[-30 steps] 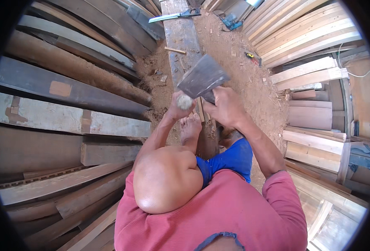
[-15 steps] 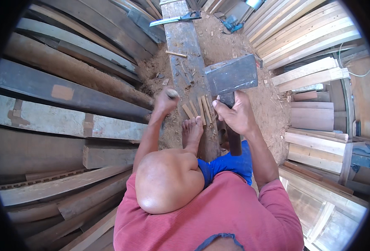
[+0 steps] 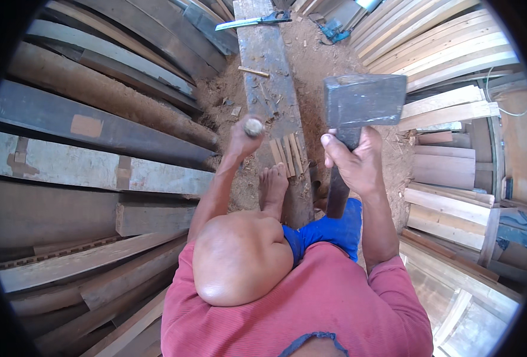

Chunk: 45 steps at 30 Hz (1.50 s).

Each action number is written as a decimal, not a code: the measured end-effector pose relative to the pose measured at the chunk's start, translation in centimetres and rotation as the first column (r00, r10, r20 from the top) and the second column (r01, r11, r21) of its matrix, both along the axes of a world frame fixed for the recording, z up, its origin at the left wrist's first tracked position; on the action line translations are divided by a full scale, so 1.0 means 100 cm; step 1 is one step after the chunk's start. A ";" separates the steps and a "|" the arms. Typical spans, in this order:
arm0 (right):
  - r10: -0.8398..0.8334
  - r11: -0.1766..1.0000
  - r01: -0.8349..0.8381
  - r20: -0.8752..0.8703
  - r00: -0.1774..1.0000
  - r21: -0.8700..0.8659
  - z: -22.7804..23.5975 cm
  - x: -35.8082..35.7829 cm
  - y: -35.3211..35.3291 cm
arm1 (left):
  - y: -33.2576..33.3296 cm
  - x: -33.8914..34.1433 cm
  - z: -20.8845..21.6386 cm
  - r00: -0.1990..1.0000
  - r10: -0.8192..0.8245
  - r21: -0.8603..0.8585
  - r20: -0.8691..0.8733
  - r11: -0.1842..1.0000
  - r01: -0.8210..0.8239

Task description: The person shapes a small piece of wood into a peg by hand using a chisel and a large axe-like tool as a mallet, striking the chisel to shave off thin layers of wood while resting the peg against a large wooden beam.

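Note:
A big dark wooden mallet [image 3: 366, 100] is raised in my right hand [image 3: 361, 160], which grips its handle just below the head. My left hand [image 3: 244, 140] is closed in a fist around a chisel [image 3: 254, 127]. Only the pale round end of its handle shows; the blade is hidden beneath the fist. The left fist is above the left edge of a worn plank [image 3: 263, 50]. Several thin wood strips [image 3: 291, 153] lie side by side on that plank, right of and below the fist, by the toes of my bare foot.
A handsaw [image 3: 252, 22] lies across the plank's far end, with a small stick [image 3: 254, 71] nearer. A teal power tool [image 3: 333, 33] rests on the shaving-covered ground. Boards [image 3: 97, 119] are stacked along the left, and pale timber [image 3: 448, 44] along the right.
My right hand has carried the mallet to the right. My left hand has moved right and slightly away from me, and the handle end it holds now shows more plainly.

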State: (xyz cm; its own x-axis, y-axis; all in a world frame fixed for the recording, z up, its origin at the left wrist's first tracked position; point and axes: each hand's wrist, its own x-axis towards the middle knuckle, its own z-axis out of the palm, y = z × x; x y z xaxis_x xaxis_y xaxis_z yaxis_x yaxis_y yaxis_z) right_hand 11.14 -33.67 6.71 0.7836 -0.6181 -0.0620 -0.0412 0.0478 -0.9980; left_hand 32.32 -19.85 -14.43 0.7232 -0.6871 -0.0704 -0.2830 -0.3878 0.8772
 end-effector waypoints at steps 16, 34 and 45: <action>-0.201 0.969 0.225 0.200 0.959 -0.105 0.028 -0.015 0.006 | -0.036 -0.017 0.047 0.980 -0.196 -0.430 -0.012 0.886 0.172; -0.139 0.955 0.216 0.340 0.930 -0.201 0.036 -0.025 0.008 | -0.016 -0.034 0.042 0.981 -0.176 -0.440 -0.076 0.889 0.126; -0.127 0.952 0.207 0.328 0.936 -0.224 0.037 -0.024 0.009 | -0.007 -0.046 0.047 0.929 -0.366 -0.437 0.057 0.827 0.353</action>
